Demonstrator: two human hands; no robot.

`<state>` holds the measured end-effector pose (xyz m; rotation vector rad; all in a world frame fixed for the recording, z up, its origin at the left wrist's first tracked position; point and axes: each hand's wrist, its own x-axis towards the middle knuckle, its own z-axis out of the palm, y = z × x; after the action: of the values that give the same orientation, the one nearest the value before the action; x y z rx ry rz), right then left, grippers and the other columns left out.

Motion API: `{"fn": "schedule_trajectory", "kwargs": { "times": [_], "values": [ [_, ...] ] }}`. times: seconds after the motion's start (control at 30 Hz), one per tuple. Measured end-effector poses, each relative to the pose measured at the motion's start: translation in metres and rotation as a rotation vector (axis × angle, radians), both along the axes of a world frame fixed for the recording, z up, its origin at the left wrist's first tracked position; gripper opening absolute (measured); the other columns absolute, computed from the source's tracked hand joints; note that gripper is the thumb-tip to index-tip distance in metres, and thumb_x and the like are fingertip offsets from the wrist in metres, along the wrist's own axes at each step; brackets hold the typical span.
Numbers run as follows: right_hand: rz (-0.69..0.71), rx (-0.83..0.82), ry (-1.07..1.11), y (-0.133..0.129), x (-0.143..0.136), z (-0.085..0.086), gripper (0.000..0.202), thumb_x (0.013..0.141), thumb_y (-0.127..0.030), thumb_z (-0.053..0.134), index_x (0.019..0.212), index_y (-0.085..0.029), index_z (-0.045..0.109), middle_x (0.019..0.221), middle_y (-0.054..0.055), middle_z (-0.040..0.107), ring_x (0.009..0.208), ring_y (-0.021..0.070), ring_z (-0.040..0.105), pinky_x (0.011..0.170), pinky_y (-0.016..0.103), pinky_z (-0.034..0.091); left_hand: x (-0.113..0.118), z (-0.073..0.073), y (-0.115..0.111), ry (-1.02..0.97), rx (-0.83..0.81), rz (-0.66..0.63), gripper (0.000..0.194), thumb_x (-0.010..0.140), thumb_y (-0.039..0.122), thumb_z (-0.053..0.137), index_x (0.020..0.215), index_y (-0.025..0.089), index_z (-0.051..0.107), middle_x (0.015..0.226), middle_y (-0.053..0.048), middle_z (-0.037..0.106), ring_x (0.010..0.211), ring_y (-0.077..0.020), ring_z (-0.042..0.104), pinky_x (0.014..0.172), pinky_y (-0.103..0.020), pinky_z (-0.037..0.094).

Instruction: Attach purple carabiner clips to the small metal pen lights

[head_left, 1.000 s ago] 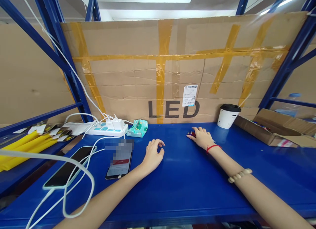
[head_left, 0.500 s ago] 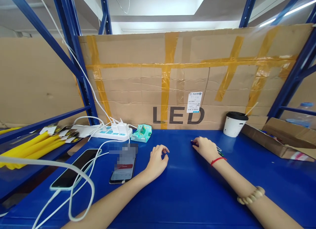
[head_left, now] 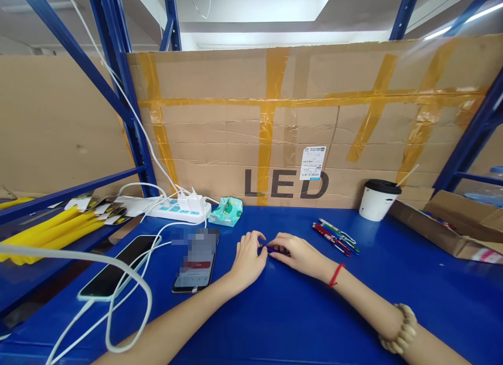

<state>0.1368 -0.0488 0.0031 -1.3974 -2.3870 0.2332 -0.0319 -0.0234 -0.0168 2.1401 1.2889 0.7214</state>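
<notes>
My left hand [head_left: 248,257] rests at the middle of the blue tabletop, its thumb and fingers closed around one end of a dark blue pen [head_left: 272,249]. From the other side, my right hand [head_left: 295,252] pinches the same pen, so the two hands' fingertips almost meet. Most of the pen is hidden by my fingers. Beyond my right wrist, several loose pens [head_left: 334,236] in red, blue and green lie side by side at a slant.
To the left lie a phone with a lit screen [head_left: 199,265], a second phone [head_left: 120,268], white cables and a power strip [head_left: 176,210]. A green packet [head_left: 226,212] sits behind. At the right stand a lidded paper cup [head_left: 378,201] and an open cardboard box [head_left: 463,239].
My right hand has come left from the group of pens, bringing the dark blue pen to my left hand. The other pens are now uncovered. My left hand has closed on the pen.
</notes>
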Motion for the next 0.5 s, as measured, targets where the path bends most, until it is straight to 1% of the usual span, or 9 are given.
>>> {"fn": "schedule_trajectory", "kwargs": {
  "times": [0.1,0.23,0.37,0.5],
  "values": [
    [0.027,0.018,0.012,-0.0006,0.0000,-0.0009,0.021,0.090,-0.029,0.044,0.100,-0.019,0.060,0.091,0.005,0.061,0.085,0.0180,0.057,0.073,0.029,0.047,0.0001,-0.0004,-0.0001,0.099,0.029,0.012,0.015,0.084,0.026,0.038,0.093,0.020,0.049,0.095,-0.005,0.051,0.094,-0.0204,0.046,0.084,-0.036,0.033],
    [0.030,0.002,0.038,0.0016,0.0030,-0.0038,0.022,0.092,-0.028,0.041,0.106,-0.020,0.056,0.097,0.006,0.060,0.091,0.0189,0.056,0.078,0.031,0.047,0.0003,-0.0026,0.0014,0.191,0.049,-0.022,0.025,0.089,0.033,0.032,0.086,0.019,0.052,0.095,-0.006,0.051,0.095,-0.0218,0.044,0.084,-0.037,0.033],
    [0.034,-0.034,0.073,0.0022,0.0040,-0.0071,0.027,0.094,-0.028,0.033,0.110,-0.022,0.053,0.104,0.006,0.058,0.096,0.0187,0.056,0.082,0.033,0.046,0.0000,-0.0036,0.0027,0.215,0.053,-0.041,0.031,0.089,0.039,0.031,0.081,0.019,0.053,0.092,-0.006,0.049,0.094,-0.0225,0.043,0.084,-0.038,0.033],
    [0.026,-0.020,0.111,0.0008,0.0028,-0.0083,0.031,0.095,-0.029,0.028,0.113,-0.023,0.053,0.102,0.007,0.056,0.090,0.0179,0.057,0.081,0.033,0.047,0.0005,-0.0031,0.0027,0.190,0.037,-0.049,0.038,0.089,0.043,0.027,0.077,0.018,0.053,0.090,-0.006,0.048,0.093,-0.0227,0.042,0.084,-0.040,0.032]
  ]
}}
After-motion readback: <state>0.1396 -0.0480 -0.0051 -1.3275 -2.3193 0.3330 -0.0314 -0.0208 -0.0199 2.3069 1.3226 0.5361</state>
